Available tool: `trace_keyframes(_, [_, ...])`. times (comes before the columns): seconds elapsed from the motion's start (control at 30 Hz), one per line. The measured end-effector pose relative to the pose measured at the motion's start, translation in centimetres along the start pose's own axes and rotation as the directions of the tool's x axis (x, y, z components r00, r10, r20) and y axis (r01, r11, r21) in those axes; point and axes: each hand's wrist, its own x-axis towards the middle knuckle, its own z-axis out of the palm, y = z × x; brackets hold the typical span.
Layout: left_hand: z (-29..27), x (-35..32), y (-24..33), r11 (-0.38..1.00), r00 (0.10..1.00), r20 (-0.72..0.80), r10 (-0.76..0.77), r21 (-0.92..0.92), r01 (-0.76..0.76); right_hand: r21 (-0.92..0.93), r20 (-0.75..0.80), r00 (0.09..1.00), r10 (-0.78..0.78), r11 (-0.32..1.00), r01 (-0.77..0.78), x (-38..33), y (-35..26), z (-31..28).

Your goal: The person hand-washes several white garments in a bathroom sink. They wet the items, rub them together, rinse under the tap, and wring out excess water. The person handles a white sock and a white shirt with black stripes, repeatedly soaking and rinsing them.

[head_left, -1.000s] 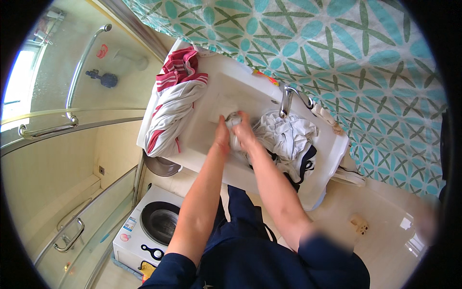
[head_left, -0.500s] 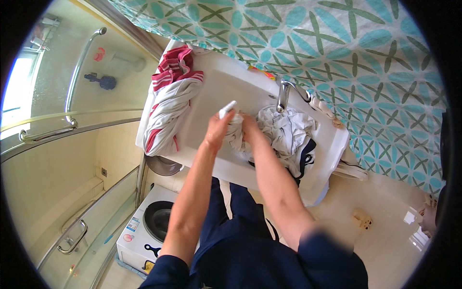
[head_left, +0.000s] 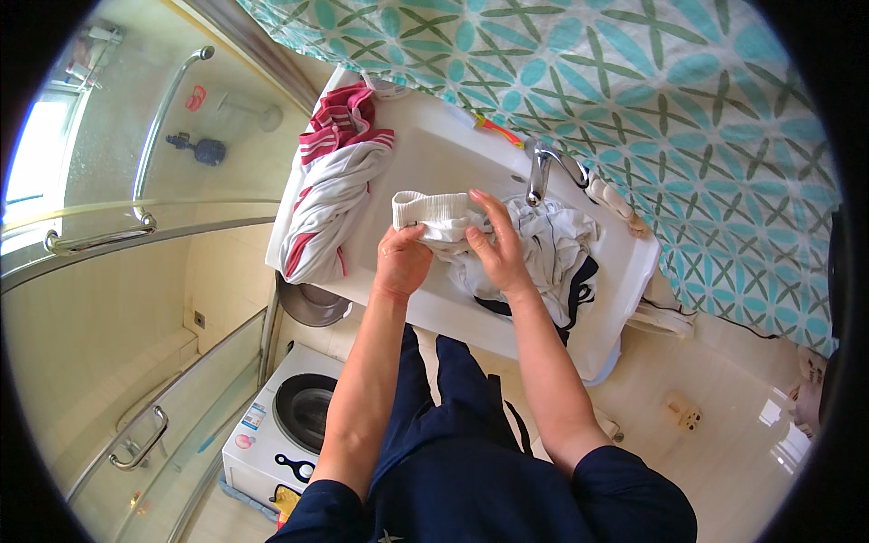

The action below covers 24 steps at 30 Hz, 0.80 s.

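Note:
A white garment (head_left: 552, 244) with dark trim lies bunched in the right part of the white sink (head_left: 403, 167). Its ribbed cuff (head_left: 433, 207) is raised above the basin, the opening spread out. My left hand (head_left: 403, 262) is closed on the fabric just below this cuff, thumb on top and fingers curled beneath. At the cuff's right edge is my right hand (head_left: 501, 252), thumb and index finger apart; the fingertips come up against the edge. The other fingers of that hand are partly hidden.
A twisted white and red garment (head_left: 330, 204) lies over the sink's left rim. A chrome faucet (head_left: 540, 172) stands at the back, beside an orange-handled brush (head_left: 500, 132). Patterned curtain (head_left: 634, 100) hangs behind. Below left are a grey basin (head_left: 312, 303) and a white washing machine (head_left: 258, 452).
The cuff has come up into view and is spread wider. My right hand has moved right and its fingers have parted; my left hand has turned and lowered slightly.

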Motion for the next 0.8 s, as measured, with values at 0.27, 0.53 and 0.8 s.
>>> trace_keyframes(0.27, [2.5,-2.3,1.0,0.892,0.913,-0.208,0.351,0.371,-0.258,-0.773,0.246,0.894,0.374,0.632,-0.051,-3.3,1.6,0.6])
trace_keyframes(0.53, [-2.9,-4.2,0.4,-0.019,0.835,-0.043,0.549,0.998,0.064,-0.671,0.195,0.945,0.264,0.738,-0.068,3.8,9.9,1.0])
trace_keyframes(0.8, [-3.8,-4.6,-1.5,-0.262,0.884,0.117,0.452,0.965,0.006,-0.890,0.113,0.842,0.528,0.431,-0.151,4.5,13.6,0.5])
